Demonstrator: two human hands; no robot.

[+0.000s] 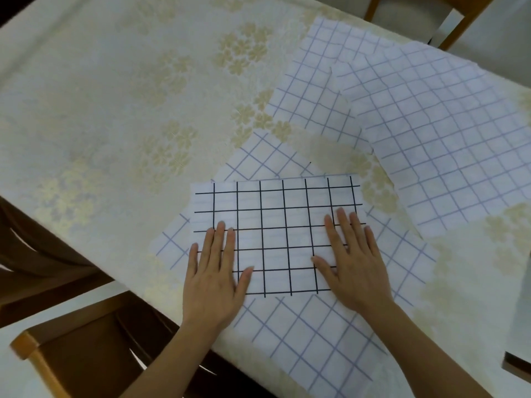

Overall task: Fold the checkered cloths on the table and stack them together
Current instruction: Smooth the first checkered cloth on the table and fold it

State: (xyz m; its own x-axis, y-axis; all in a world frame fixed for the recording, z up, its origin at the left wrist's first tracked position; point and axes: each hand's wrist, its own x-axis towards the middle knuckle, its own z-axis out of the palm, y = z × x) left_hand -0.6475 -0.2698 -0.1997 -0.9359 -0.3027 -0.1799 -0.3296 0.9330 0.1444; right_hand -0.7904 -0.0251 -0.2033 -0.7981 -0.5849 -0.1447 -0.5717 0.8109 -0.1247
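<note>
A folded white cloth with bold black grid lines (pixel 275 225) lies near the table's front edge. It rests on a larger white cloth with pale blue grid lines (pixel 310 334), spread flat and turned diagonally. My left hand (pixel 215 271) presses flat on the folded cloth's left part, fingers straight. Flat on its right part lies my right hand (pixel 353 259), fingers spread. Two more pale blue checkered cloths lie unfolded at the back right, one (pixel 316 90) partly under the other (pixel 448 133).
The table (pixel 115 96) wears a cream cloth with a beige flower pattern. A wooden chair (pixel 86 349) stands at the front left, against the table edge. Another chair (pixel 448 21) stands beyond the far right corner.
</note>
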